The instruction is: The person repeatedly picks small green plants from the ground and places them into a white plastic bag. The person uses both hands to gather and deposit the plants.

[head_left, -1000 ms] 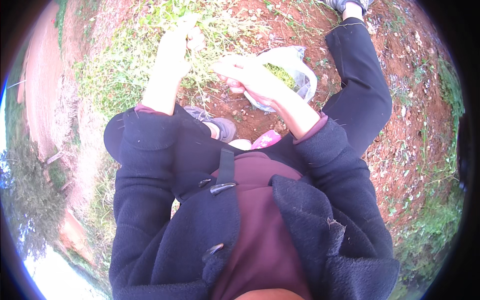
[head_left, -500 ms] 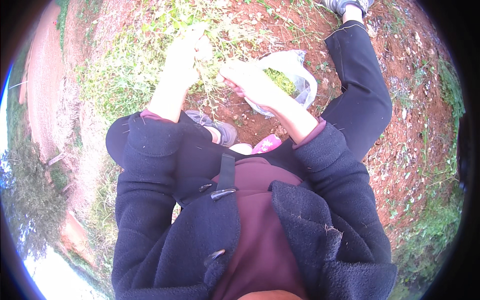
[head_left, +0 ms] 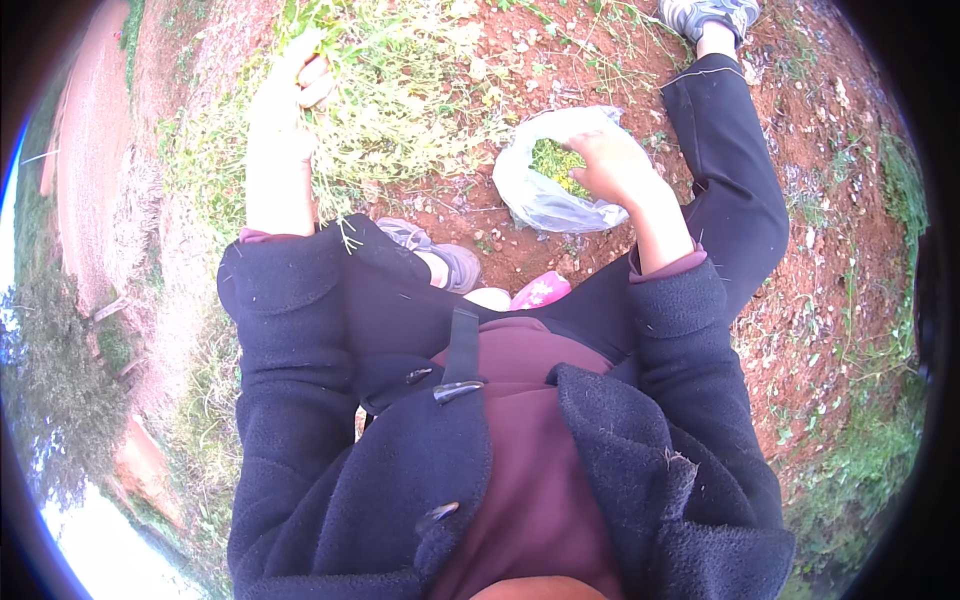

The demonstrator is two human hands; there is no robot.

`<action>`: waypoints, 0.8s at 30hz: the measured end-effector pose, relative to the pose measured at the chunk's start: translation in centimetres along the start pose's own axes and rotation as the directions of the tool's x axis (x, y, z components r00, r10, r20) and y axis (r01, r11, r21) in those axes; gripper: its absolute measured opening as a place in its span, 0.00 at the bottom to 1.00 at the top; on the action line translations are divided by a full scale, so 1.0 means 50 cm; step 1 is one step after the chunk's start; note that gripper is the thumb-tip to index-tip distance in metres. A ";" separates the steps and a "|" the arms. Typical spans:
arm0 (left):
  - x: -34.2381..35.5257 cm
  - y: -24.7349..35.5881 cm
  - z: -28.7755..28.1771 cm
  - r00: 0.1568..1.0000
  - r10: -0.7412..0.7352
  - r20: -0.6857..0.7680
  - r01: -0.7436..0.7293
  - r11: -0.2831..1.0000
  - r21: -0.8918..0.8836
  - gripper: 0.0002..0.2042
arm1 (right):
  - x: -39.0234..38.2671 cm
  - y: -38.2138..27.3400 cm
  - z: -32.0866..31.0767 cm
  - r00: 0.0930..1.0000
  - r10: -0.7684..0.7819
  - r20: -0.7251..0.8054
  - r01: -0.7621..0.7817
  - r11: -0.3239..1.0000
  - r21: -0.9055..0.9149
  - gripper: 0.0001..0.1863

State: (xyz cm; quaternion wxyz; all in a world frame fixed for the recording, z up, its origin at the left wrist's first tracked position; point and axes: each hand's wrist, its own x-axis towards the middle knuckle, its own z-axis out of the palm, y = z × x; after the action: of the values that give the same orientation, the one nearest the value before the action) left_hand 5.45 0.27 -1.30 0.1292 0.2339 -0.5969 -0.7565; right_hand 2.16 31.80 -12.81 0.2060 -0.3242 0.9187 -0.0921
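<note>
My left hand (head_left: 290, 105) is closed around a leafy green plant (head_left: 365, 120), whose pale, thin, tangled stems spread out to the right and hang down toward my knee. My right hand (head_left: 605, 165) is over a white translucent plastic bag (head_left: 545, 205), its thumb and fingers apart. Inside the bag lies a pile of small yellow-green bits (head_left: 548, 163), partly hidden by that hand.
I sit on reddish stony soil (head_left: 810, 270) with scattered weeds, legs spread and shoes (head_left: 705, 20) showing. A pink patterned item (head_left: 540, 290) lies between my legs. At the far left are a dirt strip (head_left: 90, 190) and a shrub (head_left: 65, 390).
My left hand has moved leftward with the plant in it. My right hand has left the plant, moved right over the bag and spread its fingers.
</note>
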 end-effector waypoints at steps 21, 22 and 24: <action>0.026 -0.049 -0.025 0.947 -0.101 0.306 -0.039 0.907 0.420 0.15 | 0.147 -0.151 -0.059 0.920 -0.081 -0.384 0.356 0.584 0.730 0.16; 0.027 -0.059 -0.022 0.934 -0.087 0.347 -0.119 0.839 0.532 0.17 | 0.141 -0.146 -0.065 0.940 -0.056 -0.335 0.315 0.516 0.797 0.16; 0.020 -0.086 -0.008 0.936 -0.061 0.346 -0.103 0.894 0.435 0.16 | 0.131 -0.159 -0.068 0.916 -0.060 -0.396 0.367 0.520 0.771 0.16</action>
State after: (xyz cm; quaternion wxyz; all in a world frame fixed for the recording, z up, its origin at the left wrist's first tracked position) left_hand 5.16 0.54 -5.69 -0.0283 0.1120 -0.7703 -0.6272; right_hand 0.46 21.61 -9.44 0.1697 -0.2797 0.7364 -0.5922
